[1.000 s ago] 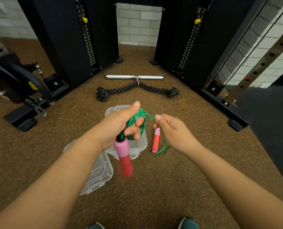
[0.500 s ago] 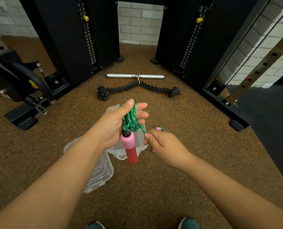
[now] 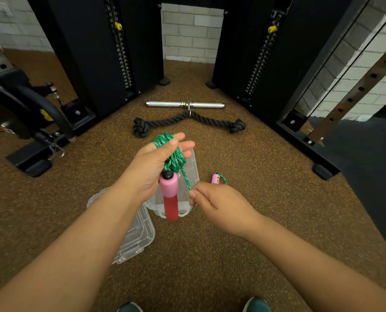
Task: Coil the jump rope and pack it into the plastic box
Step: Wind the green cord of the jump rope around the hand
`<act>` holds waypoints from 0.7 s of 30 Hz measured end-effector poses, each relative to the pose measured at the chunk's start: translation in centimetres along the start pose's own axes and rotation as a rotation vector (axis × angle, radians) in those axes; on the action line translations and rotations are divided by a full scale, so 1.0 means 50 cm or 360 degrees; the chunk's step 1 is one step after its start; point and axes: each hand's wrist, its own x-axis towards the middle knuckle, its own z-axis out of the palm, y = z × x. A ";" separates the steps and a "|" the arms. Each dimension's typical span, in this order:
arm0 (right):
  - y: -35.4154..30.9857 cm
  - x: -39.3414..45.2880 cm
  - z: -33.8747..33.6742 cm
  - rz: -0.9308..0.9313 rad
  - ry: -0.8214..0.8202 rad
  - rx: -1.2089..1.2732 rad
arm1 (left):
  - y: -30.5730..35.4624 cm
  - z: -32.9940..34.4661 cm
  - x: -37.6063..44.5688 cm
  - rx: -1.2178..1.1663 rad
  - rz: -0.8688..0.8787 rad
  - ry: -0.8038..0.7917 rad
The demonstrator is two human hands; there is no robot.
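Note:
My left hand (image 3: 152, 167) holds a coil of green jump rope (image 3: 172, 154) wound around its fingers, above the clear plastic box (image 3: 193, 170) on the floor. One pink and red handle (image 3: 170, 194) hangs down from that hand. My right hand (image 3: 214, 203) pinches the free rope strand just right of the hanging handle. The second pink handle (image 3: 215, 178) pokes up behind my right hand, its lower part hidden. The box's clear lid (image 3: 138, 235) lies on the floor to the left, partly under my left forearm.
A chrome bar (image 3: 185, 104) and a black knotted rope attachment (image 3: 188, 122) lie on the brown floor beyond the box. Black weight-stack columns (image 3: 111, 52) stand left and right. A machine base (image 3: 29, 161) sits at the left, a rack foot (image 3: 322, 171) at the right.
My left hand has turned and lifted slightly with the coil. My right hand has drawn the strand down and toward me, and the second handle has shifted right.

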 end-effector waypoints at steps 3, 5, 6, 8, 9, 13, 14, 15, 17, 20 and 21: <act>-0.011 -0.004 -0.002 -0.0071 0.0013 -0.0034 | -0.004 -0.004 0.004 0.0050 0.0036 0.0086; -0.017 -0.005 -0.005 -0.0118 0.0041 -0.0040 | -0.002 0.000 0.003 0.0090 0.0049 0.0112; -0.019 -0.006 -0.006 -0.0153 0.0053 -0.0054 | -0.001 0.001 0.003 0.0128 0.0050 0.0120; -0.022 -0.007 -0.007 -0.0225 0.0070 -0.0107 | 0.002 0.003 0.004 0.0193 0.0037 0.0106; -0.024 -0.007 -0.007 -0.0257 0.0069 -0.0136 | 0.003 0.004 0.003 0.0223 0.0029 0.0084; -0.041 -0.011 -0.023 -0.0453 0.0042 -0.0191 | 0.004 0.008 -0.004 0.0486 -0.0079 -0.0026; -0.045 -0.011 -0.033 -0.0485 0.0057 -0.0167 | 0.002 0.012 -0.008 0.0509 -0.0154 -0.0055; -0.046 -0.009 -0.044 -0.0495 0.0088 -0.0121 | 0.000 0.016 -0.013 0.0484 -0.0251 -0.0093; -0.044 -0.002 -0.069 -0.0466 0.0169 -0.0002 | -0.005 0.019 -0.019 0.0466 -0.0344 -0.0228; -0.020 0.009 -0.104 -0.0369 0.0281 0.0213 | -0.006 0.022 -0.029 0.0518 -0.0401 -0.0565; -0.011 0.011 -0.113 -0.0337 0.0337 0.0247 | -0.005 0.024 -0.030 0.0556 -0.0442 -0.0676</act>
